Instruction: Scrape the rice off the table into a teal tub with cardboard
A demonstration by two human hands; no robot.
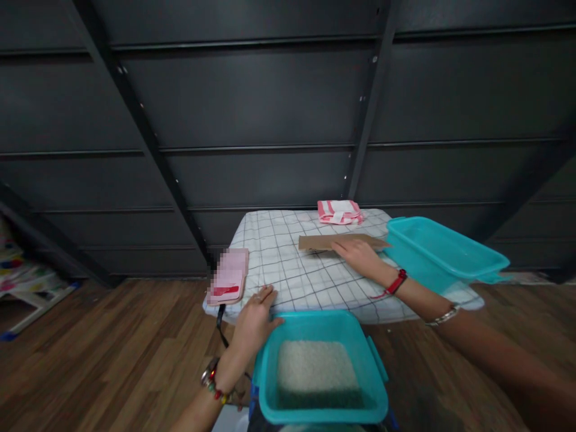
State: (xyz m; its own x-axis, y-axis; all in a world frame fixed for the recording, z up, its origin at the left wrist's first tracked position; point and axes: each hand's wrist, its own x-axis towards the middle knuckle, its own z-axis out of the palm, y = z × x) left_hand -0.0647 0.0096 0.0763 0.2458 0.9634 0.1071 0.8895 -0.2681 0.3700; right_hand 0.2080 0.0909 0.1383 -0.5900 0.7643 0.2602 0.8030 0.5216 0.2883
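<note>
My right hand (360, 259) grips the near edge of a flat brown piece of cardboard (333, 241) just over the cloth-covered table. My left hand (257, 318) lies at the table's front edge with fingers stretched out and nothing in its grasp; its thumb reaches the rim of a turquoise tub (265, 384). That tub is close to my body and holds white grains (317, 366) that look like rice. To the right, a second turquoise tub (418, 261) stands on the table beside the cardboard, its inside showing no contents.
A checked white cloth (274, 246) covers the table (297, 288). At the back lies a folded pink-striped towel (339, 212). A pink phone case (229, 276) rests on the left edge, with a dark strap hanging. Dark panelled wall (261, 102) behind; wooden floor (148, 336) below.
</note>
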